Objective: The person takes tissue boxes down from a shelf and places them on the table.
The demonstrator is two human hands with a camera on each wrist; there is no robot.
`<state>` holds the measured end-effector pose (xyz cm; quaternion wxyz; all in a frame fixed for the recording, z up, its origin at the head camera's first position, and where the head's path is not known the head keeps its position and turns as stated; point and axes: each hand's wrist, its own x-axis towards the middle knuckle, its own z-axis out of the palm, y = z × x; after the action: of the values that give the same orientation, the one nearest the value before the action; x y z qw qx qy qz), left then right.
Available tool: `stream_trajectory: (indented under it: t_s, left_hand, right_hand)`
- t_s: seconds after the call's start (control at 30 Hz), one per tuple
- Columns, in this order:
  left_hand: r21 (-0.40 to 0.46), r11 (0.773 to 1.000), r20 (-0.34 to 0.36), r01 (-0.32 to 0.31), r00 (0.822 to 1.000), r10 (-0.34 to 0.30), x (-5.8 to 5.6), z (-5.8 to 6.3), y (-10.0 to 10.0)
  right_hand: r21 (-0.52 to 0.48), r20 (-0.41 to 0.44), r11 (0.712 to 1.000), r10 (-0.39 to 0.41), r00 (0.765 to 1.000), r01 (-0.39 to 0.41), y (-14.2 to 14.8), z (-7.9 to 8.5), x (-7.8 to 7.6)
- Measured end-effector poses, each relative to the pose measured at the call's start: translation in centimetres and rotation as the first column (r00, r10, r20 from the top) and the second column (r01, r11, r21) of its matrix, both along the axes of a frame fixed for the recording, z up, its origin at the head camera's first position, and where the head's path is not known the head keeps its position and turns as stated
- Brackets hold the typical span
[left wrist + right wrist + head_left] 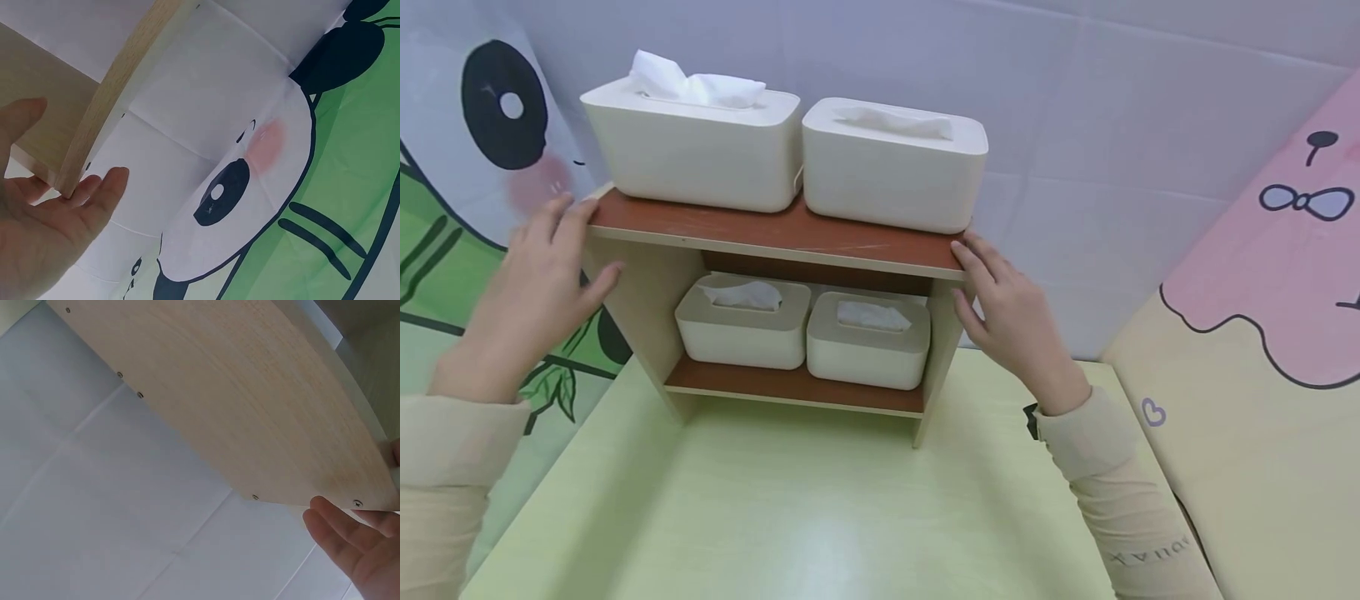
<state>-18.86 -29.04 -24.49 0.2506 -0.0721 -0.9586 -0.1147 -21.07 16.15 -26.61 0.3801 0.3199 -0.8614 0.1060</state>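
Observation:
A small two-tier wooden shelf (760,230) with reddish-brown boards stands on the table. My left hand (538,287) touches the top board's left corner with its fingertips, thumb held away from the side panel. At the opposite corner, the fingers of my right hand (1011,312) rest on the top edge, with the thumb near the front edge. Two white tissue boxes, left (700,162) and right (891,183), sit side by side on top. Below them, the lower board bears two more, left (741,337) and right (868,358). White tissue shows from each slot.
The pale yellow-green table (805,508) extends in front of the shelf. Behind it hangs a creased whitish wall covering (1075,167), with a panda drawing (225,194) on the left. A cream panel with a pink cartoon (1285,250) borders the right side.

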Motion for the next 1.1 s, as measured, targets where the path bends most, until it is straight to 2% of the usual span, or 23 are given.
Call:
stream_trajectory:
  t_s: [0.23, 0.33, 1.1]
  left_hand:
    - [0.049, 0.997, -0.095, 0.066, 0.994, -0.061, -0.5, -0.4, 0.0]
    - [0.061, 0.995, -0.107, 0.082, 0.991, -0.075, -0.7, -0.5, 0.0]
    - [0.074, 0.996, -0.157, 0.055, 0.987, -0.043, -1.2, -0.9, 0.4]
  right_hand:
    - [-0.036, 0.002, 0.999, 0.005, 1.000, -0.005, -0.4, -0.2, -0.2]
    - [-0.042, 0.013, 0.999, 0.000, 1.000, 0.001, -0.5, -0.1, -0.1]
    - [-0.056, 0.050, 0.998, 0.021, 0.999, -0.018, -0.9, 0.0, 0.2]
